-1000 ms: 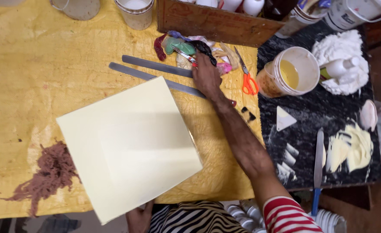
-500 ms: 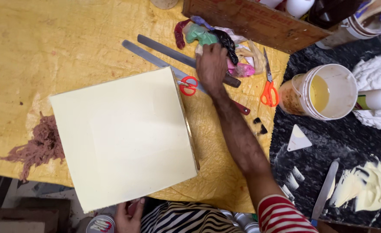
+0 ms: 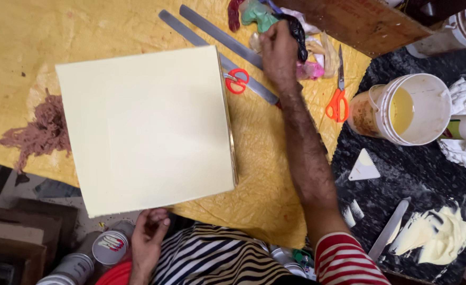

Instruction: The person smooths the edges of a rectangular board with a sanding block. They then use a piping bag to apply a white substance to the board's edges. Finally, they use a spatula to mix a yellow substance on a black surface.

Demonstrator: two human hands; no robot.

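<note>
A square cream board [image 3: 148,126] lies on the yellow crumpled sheet [image 3: 85,26], its near corner hanging past the table edge. My right hand [image 3: 278,50] reaches across to a heap of coloured plastic bags [image 3: 309,66] at the far side. Its fingers are curled into the heap beside a black piece [image 3: 298,32] and are hidden. My left hand [image 3: 148,240] is low at the near edge, palm up and fingers loosely curled. Its tips are at the board's underside and nothing is in it. Two long metal strips [image 3: 212,31] lie between the board and the heap.
Small red scissors [image 3: 236,81] sit by the board's right edge and orange scissors [image 3: 337,97] further right. A white bucket [image 3: 402,108] of yellow liquid, a white triangle scraper [image 3: 364,168], a palette knife [image 3: 389,229] and cream paste [image 3: 439,237] are on the black slab. Brown fibres [image 3: 43,132] lie left.
The board has slid left toward the brown fibres and turned a little. The small red scissors now show. My right hand stays at the heap of bags.
</note>
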